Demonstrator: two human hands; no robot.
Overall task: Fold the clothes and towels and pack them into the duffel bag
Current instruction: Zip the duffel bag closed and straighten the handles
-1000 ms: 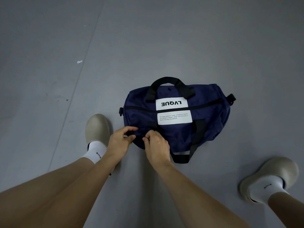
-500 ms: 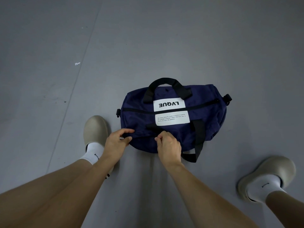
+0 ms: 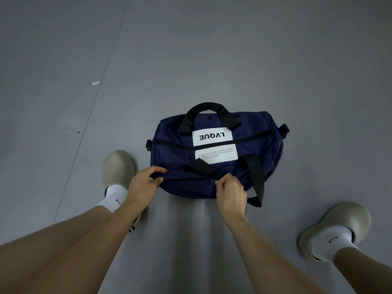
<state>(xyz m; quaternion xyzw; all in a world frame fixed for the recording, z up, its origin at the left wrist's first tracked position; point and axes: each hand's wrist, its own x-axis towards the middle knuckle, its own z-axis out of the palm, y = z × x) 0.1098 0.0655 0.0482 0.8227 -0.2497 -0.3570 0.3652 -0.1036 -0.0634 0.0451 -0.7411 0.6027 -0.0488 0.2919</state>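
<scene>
1. The bag is navy woven cloth, matt and softly creased.
2. Its handles are flat black webbing, matt.
3. The labels are smooth white patches with black print.
4. The clips at its ends look like black plastic.
5. The floor is grey and smooth, with a dull sheen and a few scuffs.
6. The shoes look like smooth, matt beige rubber or foam; the socks are white knit.
</scene>
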